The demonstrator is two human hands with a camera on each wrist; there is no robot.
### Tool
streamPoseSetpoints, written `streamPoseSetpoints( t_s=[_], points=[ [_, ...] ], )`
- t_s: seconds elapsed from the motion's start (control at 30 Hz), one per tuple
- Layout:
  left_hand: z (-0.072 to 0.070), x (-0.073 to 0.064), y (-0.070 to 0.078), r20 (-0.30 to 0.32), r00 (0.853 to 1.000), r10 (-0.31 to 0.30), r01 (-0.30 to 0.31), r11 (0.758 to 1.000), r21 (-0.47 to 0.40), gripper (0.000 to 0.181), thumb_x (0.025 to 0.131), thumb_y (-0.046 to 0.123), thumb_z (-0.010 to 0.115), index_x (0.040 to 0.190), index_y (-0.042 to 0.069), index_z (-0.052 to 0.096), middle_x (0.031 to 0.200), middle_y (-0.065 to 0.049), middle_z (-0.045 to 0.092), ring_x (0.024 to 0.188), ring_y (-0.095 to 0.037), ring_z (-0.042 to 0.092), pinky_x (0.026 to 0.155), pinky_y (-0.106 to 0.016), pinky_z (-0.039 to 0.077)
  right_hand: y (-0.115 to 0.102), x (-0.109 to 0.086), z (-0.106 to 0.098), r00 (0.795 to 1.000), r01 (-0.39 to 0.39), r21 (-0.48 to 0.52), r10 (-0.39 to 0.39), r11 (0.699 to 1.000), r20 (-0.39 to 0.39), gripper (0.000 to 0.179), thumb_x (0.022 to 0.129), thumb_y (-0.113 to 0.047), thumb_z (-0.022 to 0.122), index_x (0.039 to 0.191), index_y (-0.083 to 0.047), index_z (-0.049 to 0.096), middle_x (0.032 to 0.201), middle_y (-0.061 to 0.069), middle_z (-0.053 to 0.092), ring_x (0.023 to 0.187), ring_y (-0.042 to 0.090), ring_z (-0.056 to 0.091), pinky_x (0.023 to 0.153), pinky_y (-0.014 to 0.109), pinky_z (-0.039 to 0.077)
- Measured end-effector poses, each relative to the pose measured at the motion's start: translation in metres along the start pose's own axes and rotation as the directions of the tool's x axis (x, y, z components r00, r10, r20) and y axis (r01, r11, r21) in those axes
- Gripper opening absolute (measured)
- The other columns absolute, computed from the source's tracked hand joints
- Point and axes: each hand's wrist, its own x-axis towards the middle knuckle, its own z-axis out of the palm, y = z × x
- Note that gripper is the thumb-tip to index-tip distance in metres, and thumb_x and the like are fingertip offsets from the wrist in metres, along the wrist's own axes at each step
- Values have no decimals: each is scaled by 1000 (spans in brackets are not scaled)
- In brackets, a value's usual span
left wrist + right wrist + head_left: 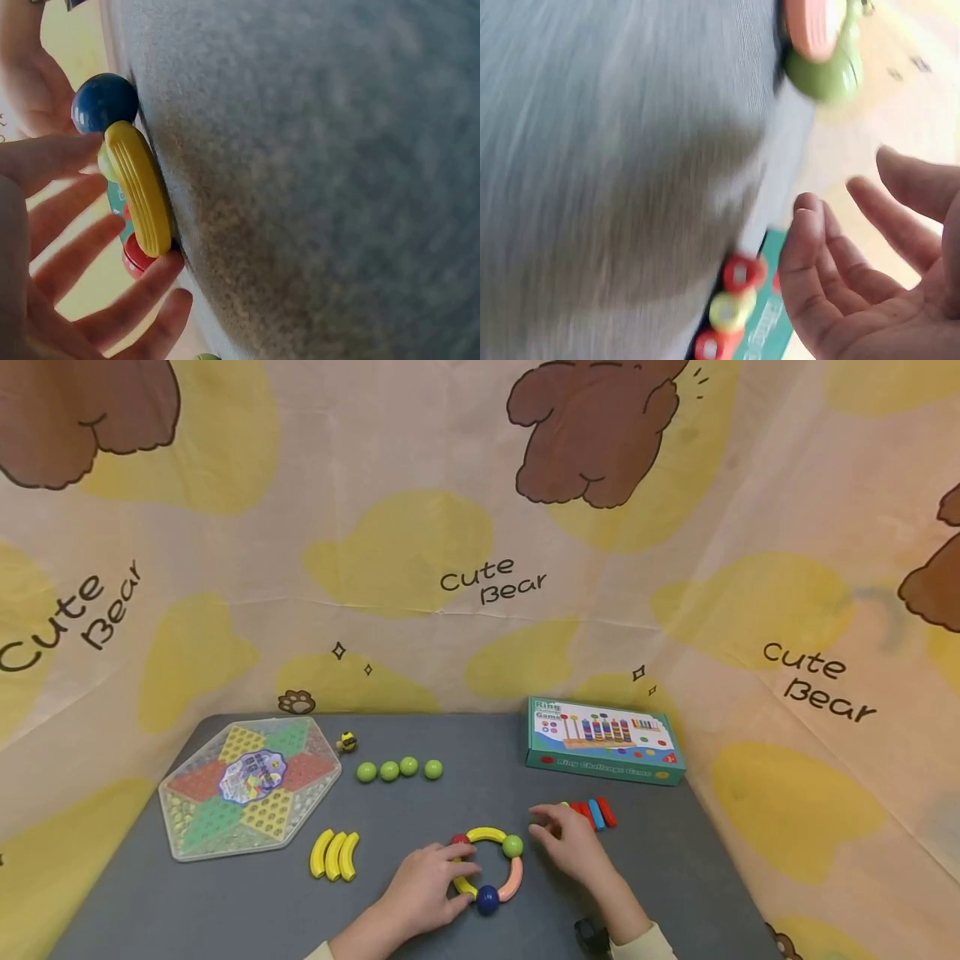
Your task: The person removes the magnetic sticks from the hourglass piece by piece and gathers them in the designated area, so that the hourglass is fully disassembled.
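On the table lies a ring of magnetic-toy-like pieces: two yellow curved bars (487, 834), a pink curved bar (512, 880), a red ball (460, 840), a green ball (513, 846) and a blue ball (487, 900). My left hand (429, 887) is at the ring's left side, fingers spread. In the left wrist view its thumb is right at the blue ball (105, 103), and another fingertip is by the far end of the yellow bar (141, 191). To the right of the ring, my right hand (572, 842) hovers with loosely bent fingers and holds nothing.
Three yellow curved bars (333, 856) lie at the left; several green balls (389, 771) stand behind. Red and blue bars (596, 814) lie beyond the right hand. A hexagonal board (202, 785), a bee figure (347, 742) and a game box (603, 768) are farther back.
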Motion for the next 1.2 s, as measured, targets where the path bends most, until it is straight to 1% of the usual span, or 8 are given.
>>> streamPoseSetpoints(
  t_s=[0.13,0.27,0.4,0.57,0.73,0.93,1.03,1.2],
  points=[
    [1,2,-1,15,999,51,-51,999,9,23,87,43,76,109,35,79,125,10,68,103,-15,62,85,-38,55,-6,3,15,988,48,21,-50,999,148,31,96,-29,69,122,-13,72,111,2,67,84,9,58,75,28,51],
    [2,4,-1,56,997,59,-59,998,8,21,87,48,75,106,39,78,125,10,66,101,-13,55,81,-36,51,-6,5,21,977,48,53,-57,997,207,24,97,-31,68,115,-16,75,102,-1,67,82,9,57,73,28,50],
    [3,5,-3,54,996,66,-67,998,13,19,87,47,76,104,40,79,121,10,66,99,-13,52,77,-34,48,-7,4,24,972,44,65,-58,997,226,23,95,-32,71,112,-17,76,93,-5,64,80,10,56,70,27,48],
    [5,5,-6,40,995,92,-92,996,-5,15,87,38,78,101,33,80,112,11,65,96,-12,49,79,-31,48,-8,4,26,967,29,61,-44,998,250,27,94,-33,72,115,-17,75,92,-5,63,80,10,54,69,26,47],
    [5,7,-8,50,995,83,-81,996,-43,13,85,33,78,96,28,80,107,11,61,96,-11,46,80,-28,47,-11,4,25,968,24,56,-37,998,248,27,93,-32,73,115,-15,76,93,-4,64,81,11,55,70,26,48],
    [4,8,-8,65,996,66,-64,997,-38,12,80,32,79,85,21,76,93,12,57,86,-7,43,73,-22,42,-12,3,23,965,11,53,-24,999,262,28,93,-32,74,115,-15,76,93,-4,65,81,11,55,70,26,48],
    [3,7,-11,46,996,79,-79,997,-8,13,83,32,77,86,20,72,91,13,58,89,-7,47,77,-24,44,-12,4,23,964,14,50,-27,999,263,28,93,-31,73,115,-14,76,94,-5,65,81,11,55,71,26,49],
    [-3,0,-16,20,989,148,-148,989,3,11,89,39,75,91,28,74,104,13,59,105,-10,50,89,-37,44,-12,3,23,965,18,42,-29,999,260,27,93,-30,73,115,-14,76,94,-4,65,82,11,56,72,27,49]
  ],
)
